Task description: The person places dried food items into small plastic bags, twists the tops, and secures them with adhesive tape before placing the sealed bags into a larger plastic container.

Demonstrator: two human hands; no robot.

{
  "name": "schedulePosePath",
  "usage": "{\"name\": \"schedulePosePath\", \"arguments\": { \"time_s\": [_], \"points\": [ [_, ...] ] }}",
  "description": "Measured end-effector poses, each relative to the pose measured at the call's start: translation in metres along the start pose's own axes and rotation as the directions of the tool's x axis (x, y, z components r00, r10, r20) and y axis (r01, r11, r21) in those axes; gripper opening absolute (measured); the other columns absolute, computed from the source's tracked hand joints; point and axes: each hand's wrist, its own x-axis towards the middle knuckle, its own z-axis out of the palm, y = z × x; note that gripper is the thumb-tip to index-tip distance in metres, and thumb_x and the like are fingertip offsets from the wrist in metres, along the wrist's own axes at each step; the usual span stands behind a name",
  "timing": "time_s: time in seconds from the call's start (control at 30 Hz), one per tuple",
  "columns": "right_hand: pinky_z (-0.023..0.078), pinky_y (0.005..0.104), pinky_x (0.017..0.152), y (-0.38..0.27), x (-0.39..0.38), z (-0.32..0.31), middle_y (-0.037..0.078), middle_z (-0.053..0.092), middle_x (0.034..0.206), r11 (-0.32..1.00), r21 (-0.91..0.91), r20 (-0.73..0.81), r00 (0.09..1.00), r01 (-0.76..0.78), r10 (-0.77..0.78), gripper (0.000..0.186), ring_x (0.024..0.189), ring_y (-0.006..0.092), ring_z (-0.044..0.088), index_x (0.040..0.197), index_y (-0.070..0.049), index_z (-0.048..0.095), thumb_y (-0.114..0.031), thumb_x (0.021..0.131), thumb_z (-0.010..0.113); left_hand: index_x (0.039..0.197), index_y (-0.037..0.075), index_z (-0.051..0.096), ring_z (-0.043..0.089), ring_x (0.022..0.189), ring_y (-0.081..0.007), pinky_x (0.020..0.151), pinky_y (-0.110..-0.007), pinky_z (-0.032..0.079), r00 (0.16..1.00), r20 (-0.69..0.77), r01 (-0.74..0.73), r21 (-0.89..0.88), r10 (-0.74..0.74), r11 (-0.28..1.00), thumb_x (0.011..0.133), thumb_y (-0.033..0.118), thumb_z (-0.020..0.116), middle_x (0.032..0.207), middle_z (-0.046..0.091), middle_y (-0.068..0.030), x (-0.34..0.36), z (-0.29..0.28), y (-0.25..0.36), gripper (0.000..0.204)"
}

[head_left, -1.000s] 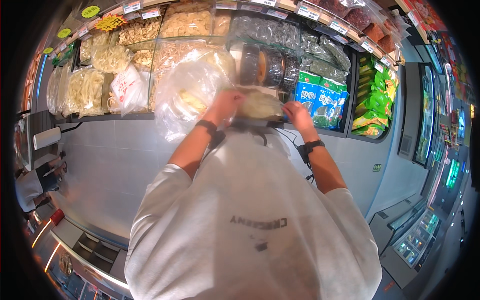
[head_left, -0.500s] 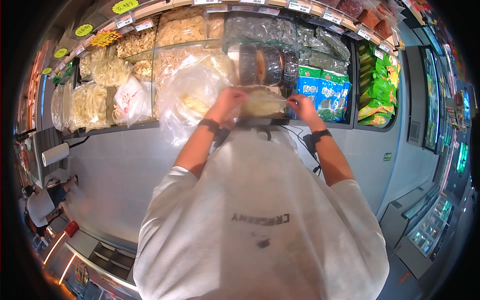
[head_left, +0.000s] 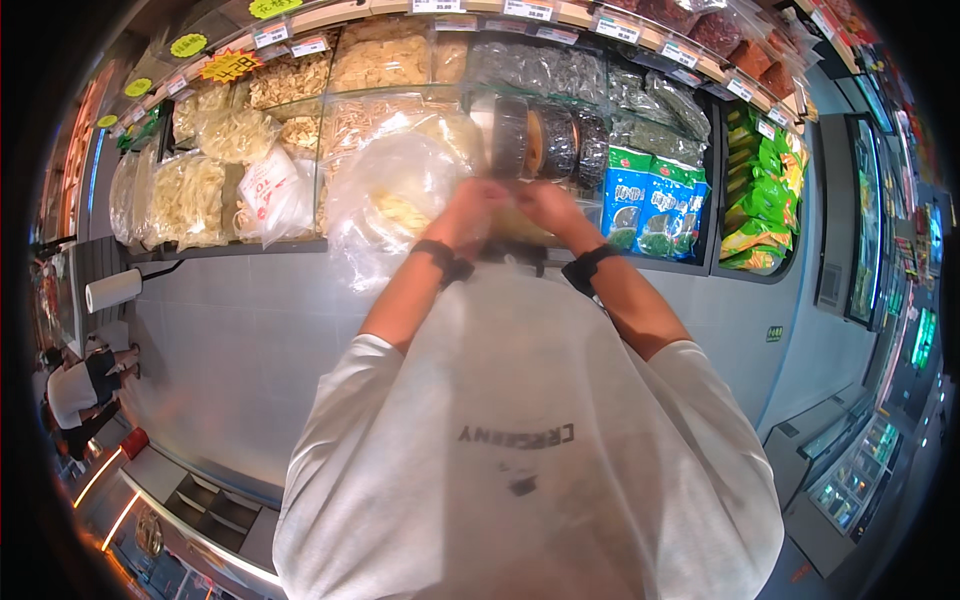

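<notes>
My left hand [head_left: 473,215] and my right hand [head_left: 548,213] meet over a clear plastic bag of pale yellowish food [head_left: 530,230] at the display's front edge. Both hands have closed fingers, blurred where they grip the top of that bag, which they largely hide. A big crinkled clear bag [head_left: 385,195] with pale contents lies left of my left hand. Dark round-sided wrapped packs [head_left: 548,140] lie just beyond my fingers. Blue and green packets [head_left: 655,200] stand to the right of my right hand.
Display compartments hold bagged pale dried goods [head_left: 185,195] at left and green packets [head_left: 750,190] at right, under a shelf rail [head_left: 560,15] with tags. A white roll [head_left: 112,290] hangs at left. Another person [head_left: 75,395] is on the floor area far left. A glass cooler [head_left: 850,220] stands at right.
My right hand has moved left, beside my left hand, which has shifted slightly right. The pale bag between them is now mostly covered. The person at far left has shifted slightly.
</notes>
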Motion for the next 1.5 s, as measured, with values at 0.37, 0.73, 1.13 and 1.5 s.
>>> {"name": "schedulePosePath", "arguments": {
  "time_s": [0.37,0.73,1.13,1.5],
  "points": [
    [0.052,0.0467,0.081,0.013,0.012,0.012,0.018,0.069,0.094,0.982,0.055,-0.084,0.981,0.182,-0.177,0.014,0.091,0.0391,0.064,0.089,-0.005,0.071,-0.015,0.08,0.066,0.094,0.003,0.076,0.071,0.081,-0.0184,0.075,-0.031,0.055,0.993,0.042,-0.113,0.145,0.108,0.983,0.085,0.012,0.075,0.089,0.073,-0.0091,0.002,-0.015,-0.021,0.013],
    [0.052,0.0437,0.085,0.005,0.018,0.009,0.015,0.07,0.096,0.971,0.114,-0.043,0.978,0.21,-0.206,0.019,0.094,0.036,0.066,0.093,-0.007,0.074,-0.022,0.082,0.073,0.094,0.001,0.076,0.07,0.08,-0.0223,0.074,-0.033,0.055,0.993,0.015,-0.115,0.105,0.114,0.988,0.085,0.011,0.074,0.089,0.071,-0.0134,0.003,-0.007,-0.023,0.014],
    [0.054,0.0431,0.079,0.015,0.031,0.011,0.017,0.071,0.092,0.981,0.111,0.094,0.981,0.16,-0.17,0.019,0.088,0.0355,0.068,0.089,-0.005,0.074,-0.022,0.08,0.073,0.101,0.003,0.076,0.072,0.083,-0.0214,0.076,-0.035,0.055,0.999,0.013,-0.041,0.195,0.04,0.98,0.089,0.019,0.072,0.093,0.074,-0.0147,-0.013,-0.007,0.003,0.02],
    [0.055,0.0426,0.078,0.01,0.03,0.005,0.016,0.072,0.091,0.986,0.101,0.126,0.981,0.134,-0.146,0.017,0.087,0.0341,0.069,0.09,-0.008,0.075,-0.02,0.079,0.071,0.107,0.0,0.074,0.072,0.095,-0.0218,0.084,-0.033,0.056,1.0,0.007,-0.027,0.122,0.026,0.992,0.09,0.018,0.072,0.099,0.075,-0.015,-0.008,0.003,-0.012,0.025]
  ]
}}
